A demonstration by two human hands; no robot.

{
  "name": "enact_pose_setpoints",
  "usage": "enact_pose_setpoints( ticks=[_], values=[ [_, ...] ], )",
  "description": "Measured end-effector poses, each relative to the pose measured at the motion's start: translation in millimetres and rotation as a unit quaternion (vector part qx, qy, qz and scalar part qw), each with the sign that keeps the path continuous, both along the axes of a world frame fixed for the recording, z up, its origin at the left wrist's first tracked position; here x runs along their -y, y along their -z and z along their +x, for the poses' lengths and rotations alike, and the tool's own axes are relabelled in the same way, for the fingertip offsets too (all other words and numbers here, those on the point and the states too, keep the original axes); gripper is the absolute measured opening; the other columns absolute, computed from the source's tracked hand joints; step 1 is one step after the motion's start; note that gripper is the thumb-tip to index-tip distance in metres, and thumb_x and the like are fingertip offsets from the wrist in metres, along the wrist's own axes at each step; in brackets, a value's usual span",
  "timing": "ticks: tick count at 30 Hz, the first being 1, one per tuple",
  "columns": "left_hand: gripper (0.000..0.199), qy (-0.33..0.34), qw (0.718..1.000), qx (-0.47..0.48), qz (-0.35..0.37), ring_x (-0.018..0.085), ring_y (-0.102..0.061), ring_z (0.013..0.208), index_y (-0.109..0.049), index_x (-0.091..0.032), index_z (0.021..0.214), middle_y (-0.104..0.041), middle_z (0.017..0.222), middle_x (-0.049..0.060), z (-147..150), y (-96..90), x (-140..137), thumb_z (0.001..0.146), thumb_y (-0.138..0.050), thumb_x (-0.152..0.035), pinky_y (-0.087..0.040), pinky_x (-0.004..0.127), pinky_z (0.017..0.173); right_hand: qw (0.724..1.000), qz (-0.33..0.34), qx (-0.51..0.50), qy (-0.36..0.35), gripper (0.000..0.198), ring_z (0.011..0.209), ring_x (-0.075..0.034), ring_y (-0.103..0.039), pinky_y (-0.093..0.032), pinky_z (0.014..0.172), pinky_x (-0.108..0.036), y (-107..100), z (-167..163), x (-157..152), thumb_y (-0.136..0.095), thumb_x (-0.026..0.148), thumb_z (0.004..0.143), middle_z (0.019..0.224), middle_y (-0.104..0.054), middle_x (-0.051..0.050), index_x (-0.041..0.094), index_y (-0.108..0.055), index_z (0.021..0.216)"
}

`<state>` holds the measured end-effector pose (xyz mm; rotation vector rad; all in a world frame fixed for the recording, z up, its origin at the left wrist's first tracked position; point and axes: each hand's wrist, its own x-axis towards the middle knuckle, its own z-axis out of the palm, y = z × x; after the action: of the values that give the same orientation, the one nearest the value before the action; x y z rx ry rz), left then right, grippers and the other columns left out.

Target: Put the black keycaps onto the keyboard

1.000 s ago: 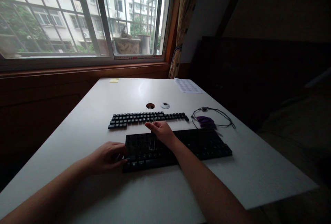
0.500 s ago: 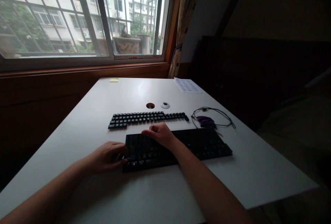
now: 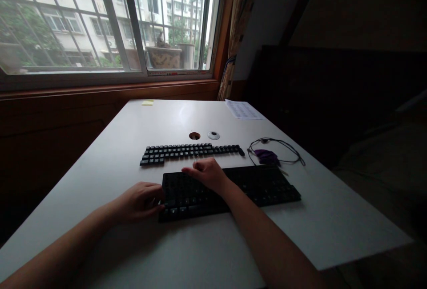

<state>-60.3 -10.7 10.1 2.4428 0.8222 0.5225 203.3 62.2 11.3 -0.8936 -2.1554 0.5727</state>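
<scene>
A black keyboard (image 3: 260,186) lies across the white table, its left part showing bare sockets and only some caps along the lower rows. My left hand (image 3: 143,201) is closed on the keyboard's left edge, fingers curled and thumb at the lower corner. Over the upper left part of the keyboard is my right hand (image 3: 210,174), closed with its thumb pointing left. Thin wire prongs of what looks like a keycap puller (image 3: 195,157) stick up from its fingers; the rest is hidden. Just behind, loose black keycaps (image 3: 176,151) stand in rows on the table.
A coiled black cable (image 3: 293,150) and a dark purple cloth-like item (image 3: 266,156) lie behind the keyboard's right end. The table (image 3: 100,164) has a round hole (image 3: 194,136) and a white ring cover (image 3: 213,135). Printed paper (image 3: 243,110) and yellow notes (image 3: 147,102) lie at the far edge.
Both hands keep nearly the same place and grip. The whole view has shifted very slightly; the keyboard and keycaps look unchanged.
</scene>
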Motion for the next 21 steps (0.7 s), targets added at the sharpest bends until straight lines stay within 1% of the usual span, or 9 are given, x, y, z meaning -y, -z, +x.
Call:
enact_pose_setpoints(
  ticks=[2,4,6,11,14,16,18,21],
  values=[
    [0.01,0.001,1.0,0.003,-0.005,0.011,-0.046,0.059,-0.05,-0.019,0.084,-0.051,0.07,-0.002,0.3,-0.6,-0.4,0.09,-0.056,-0.024,-0.032,0.023,0.054,0.998,-0.067,-0.017,0.012,0.061,0.046,-0.006,-0.029,-0.024,0.047,-0.023,4.8,3.0,-5.9,-0.058,0.063,0.085,0.048,-0.03,0.008,0.017,-0.042,0.049],
    [0.009,0.001,1.0,0.002,-0.005,0.012,-0.047,0.06,-0.05,-0.019,0.084,-0.052,0.071,-0.001,0.9,-1.6,-0.8,0.09,-0.056,-0.024,-0.033,0.024,0.055,0.994,-0.104,-0.028,0.018,0.06,0.046,-0.006,-0.028,-0.023,0.047,-0.023,7.3,4.5,-8.4,-0.059,0.063,0.084,0.047,-0.03,0.008,0.017,-0.044,0.049],
    [0.008,0.0,1.0,-0.002,-0.006,0.012,-0.048,0.061,-0.051,-0.019,0.085,-0.052,0.072,-0.001,1.6,-2.9,-0.8,0.09,-0.056,-0.024,-0.033,0.024,0.055,0.992,-0.115,-0.04,0.015,0.059,0.046,-0.006,-0.027,-0.023,0.047,-0.023,7.4,4.4,-7.8,-0.061,0.062,0.083,0.048,-0.029,0.008,0.017,-0.044,0.049],
    [0.007,-0.002,1.0,-0.006,-0.007,0.012,-0.048,0.06,-0.053,-0.019,0.086,-0.052,0.071,-0.001,1.9,-5.2,1.3,0.09,-0.056,-0.024,-0.034,0.024,0.055,0.991,-0.11,-0.082,0.005,0.061,0.046,-0.006,-0.024,-0.022,0.046,-0.023,-1.0,1.5,-0.2,-0.064,0.059,0.083,0.048,-0.025,0.008,0.018,-0.037,0.047],
    [0.006,-0.011,1.0,-0.01,0.008,0.012,-0.049,0.061,-0.056,-0.019,0.087,-0.053,0.072,-0.001,1.2,-3.0,1.2,0.089,-0.058,-0.025,-0.035,0.023,0.056,0.986,-0.12,-0.118,0.017,0.059,0.046,-0.006,-0.027,-0.025,0.046,-0.023,-7.5,0.2,3.7,-0.064,0.059,0.083,0.047,-0.028,0.008,0.018,-0.038,0.048],
    [0.007,-0.036,0.999,-0.008,0.028,0.011,-0.049,0.06,-0.057,-0.019,0.088,-0.055,0.073,-0.001,0.7,0.5,-0.1,0.09,-0.058,-0.025,-0.036,0.023,0.056,0.98,-0.142,-0.136,0.022,0.057,0.044,-0.006,-0.033,-0.028,0.046,-0.022,-10.4,-0.4,5.4,-0.064,0.06,0.082,0.046,-0.035,0.008,0.018,-0.042,0.05],
    [0.006,-0.075,0.996,0.003,0.053,0.01,-0.048,0.058,-0.058,-0.019,0.09,-0.056,0.075,0.0,0.2,4.6,-1.7,0.09,-0.057,-0.025,-0.037,0.022,0.055,0.974,-0.169,-0.15,0.025,0.055,0.042,-0.006,-0.039,-0.031,0.045,-0.021,-11.8,-1.2,6.7,-0.064,0.06,0.082,0.044,-0.04,0.007,0.018,-0.046,0.051],
    [0.008,-0.12,0.989,0.029,0.075,0.007,-0.044,0.053,-0.059,-0.019,0.096,-0.057,0.079,0.0,0.1,8.7,-3.1,0.091,-0.057,-0.025,-0.039,0.021,0.054,0.963,-0.21,-0.169,0.025,0.051,0.038,-0.006,-0.044,-0.032,0.042,-0.02,-11.7,-3.7,9.1,-0.065,0.06,0.082,0.043,-0.048,0.005,0.018,-0.053,0.056]
  ],
)
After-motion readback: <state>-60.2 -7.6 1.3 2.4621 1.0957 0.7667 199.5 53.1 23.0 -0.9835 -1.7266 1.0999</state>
